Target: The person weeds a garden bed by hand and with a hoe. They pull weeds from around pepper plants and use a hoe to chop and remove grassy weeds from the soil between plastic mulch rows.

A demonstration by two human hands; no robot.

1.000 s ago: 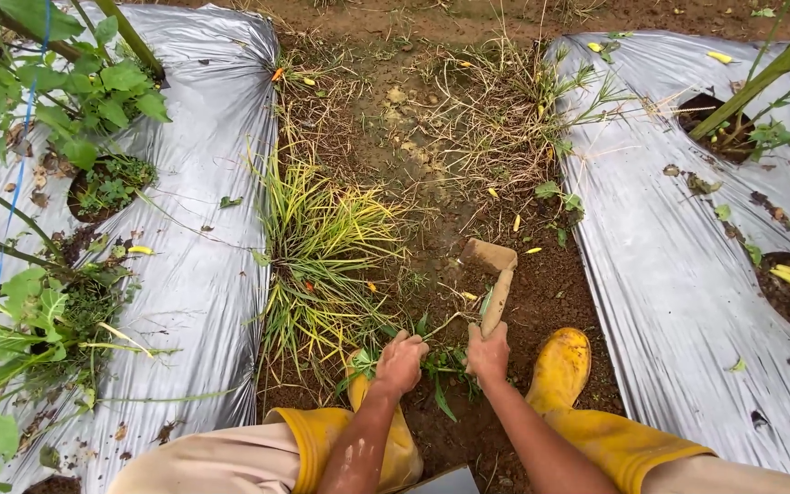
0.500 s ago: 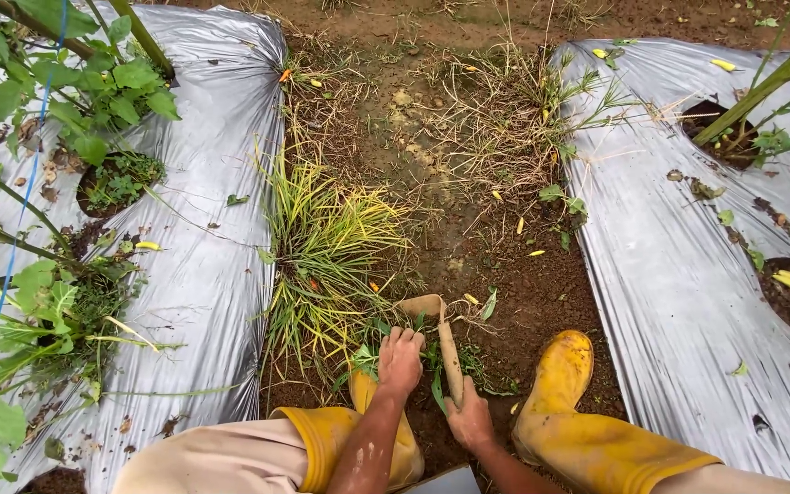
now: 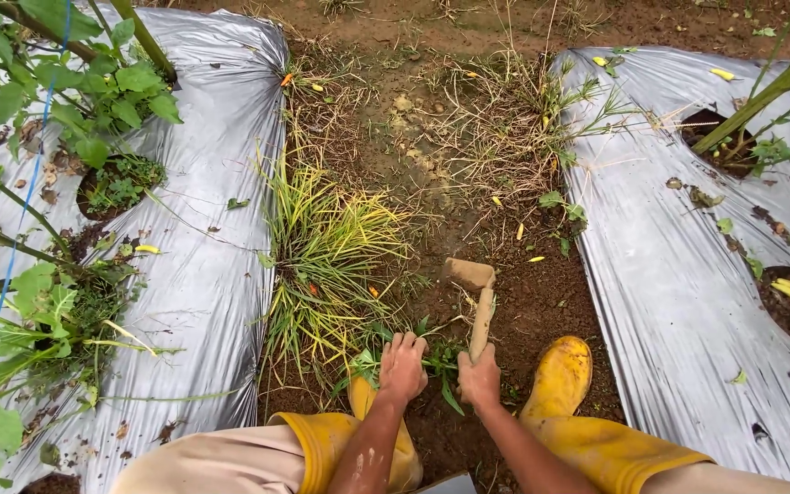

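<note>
1. Here, silver plastic sheets cover the planting beds on both sides of a bare soil path.
2. Yellow rubber boots stand on the soil.
3. The right hand is closed around a mud-caked hand hoe, blade raised above the soil.
4. The left hand grips a green weed clump just beside it.

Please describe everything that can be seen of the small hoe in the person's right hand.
The small hoe is a short hand tool, all mud-brown. Its straight handle looks like wood. The right hand grips its lower end in a closed fist. The handle points up and away from the person, tilted slightly. At the top a flat, soil-coated blade turns off to the left. Whether the blade touches the bare soil cannot be told. Nothing else touches it.
</note>
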